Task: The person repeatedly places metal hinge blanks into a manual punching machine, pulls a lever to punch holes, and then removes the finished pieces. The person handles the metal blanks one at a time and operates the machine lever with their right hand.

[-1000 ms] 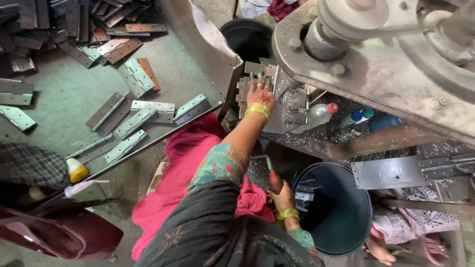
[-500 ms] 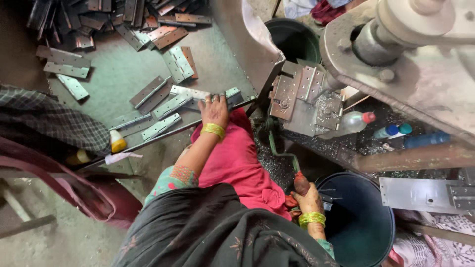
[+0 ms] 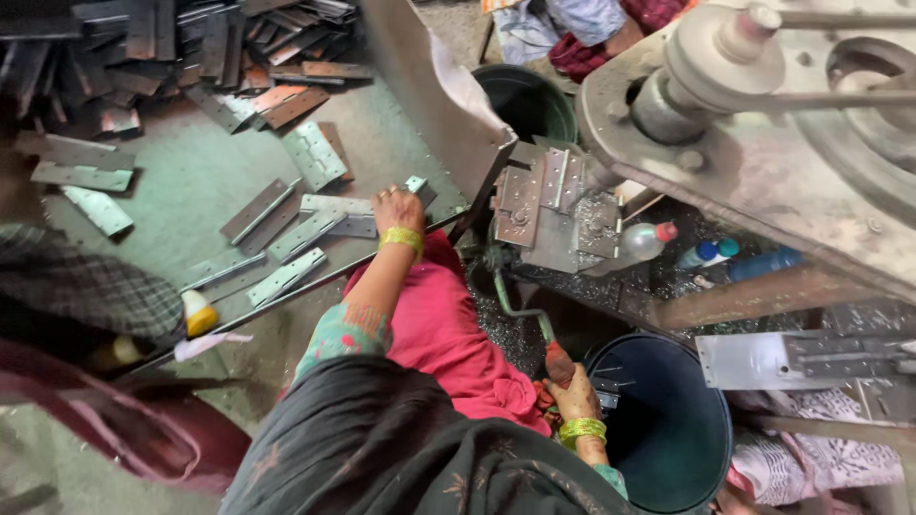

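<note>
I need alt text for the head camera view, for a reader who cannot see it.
Seen from above, a person's left hand rests on a flat metal plate among scattered plates, while the right hand grips a green lever beside a dark bucket and a grey press machine.

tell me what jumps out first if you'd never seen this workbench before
The big grey metal machine with its round wheel fills the upper right. At centre the left hand rests on flat metal hinge plates scattered over the green floor. Lower right, the right hand grips a red-tipped lever beside a dark blue bucket.
</note>
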